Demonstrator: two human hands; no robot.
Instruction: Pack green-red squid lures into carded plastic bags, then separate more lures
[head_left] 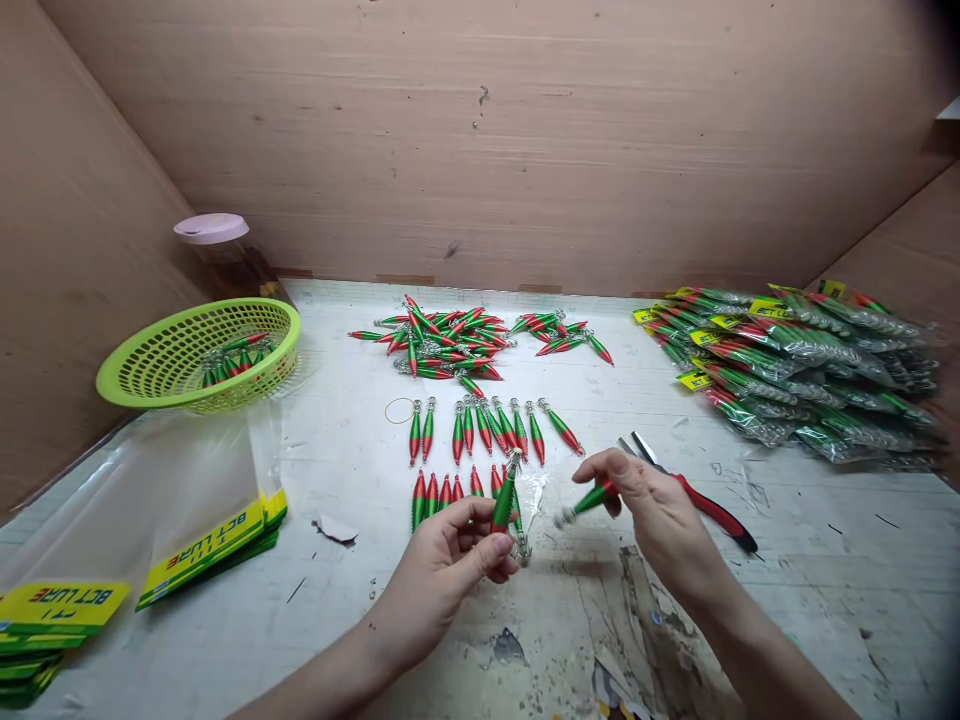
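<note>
My left hand [465, 555] is closed around a red and green squid lure [505, 500], its hooked end pointing up. Behind those fingers a second lure hangs, its hooks [523, 550] showing below. To the right, my right hand [637, 490] pinches another squid lure [592, 498] by its red end, with the blurred hooks toward the left hand. Just beyond lie two rows of lures: the far row [460, 437] has hooks away from me, the near row [431, 495] has red tips away and is partly hidden by my left hand.
A heap of lures [442, 345] lies at the back. Bagged lures [787, 350] are piled right, near red-handled pliers [716, 510]. At left are a green basket [135, 385] holding lures, a lidded jar [217, 235] and printed empty bags [202, 545]. Board walls enclose the table.
</note>
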